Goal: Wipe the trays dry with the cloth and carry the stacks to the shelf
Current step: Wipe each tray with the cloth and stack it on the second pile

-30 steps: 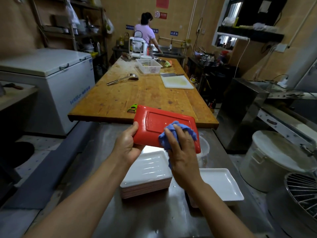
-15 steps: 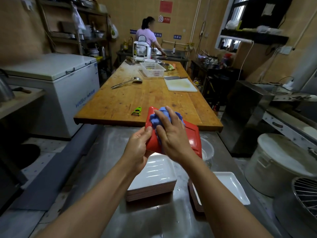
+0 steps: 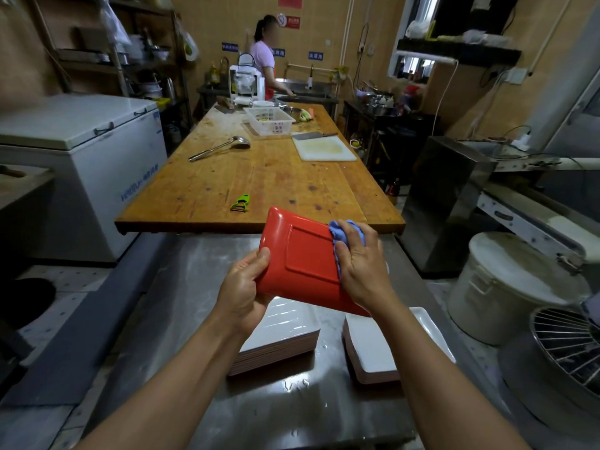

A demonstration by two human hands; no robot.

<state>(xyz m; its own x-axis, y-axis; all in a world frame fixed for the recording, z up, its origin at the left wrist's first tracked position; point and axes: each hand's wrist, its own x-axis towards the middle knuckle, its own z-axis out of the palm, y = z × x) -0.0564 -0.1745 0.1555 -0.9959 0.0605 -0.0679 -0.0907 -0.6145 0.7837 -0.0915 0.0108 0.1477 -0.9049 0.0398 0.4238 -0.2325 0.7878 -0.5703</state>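
Both forearms reach forward over the steel surface (image 3: 181,306). The left hand (image 3: 242,292) grips the near left corner of a red tray (image 3: 300,254), thumb on its upturned underside, holding it tilted above the surface. The right hand (image 3: 360,267) presses a bunched blue cloth (image 3: 344,233) against the tray's right edge, its grip curled around the cloth. One red tray is held up; two stacks lie below it, the left stack (image 3: 279,339) and the right stack (image 3: 373,349), each topped by a white tray with reddish edges beneath. The red tray is glossy, rectangular, with a raised rectangular base panel.
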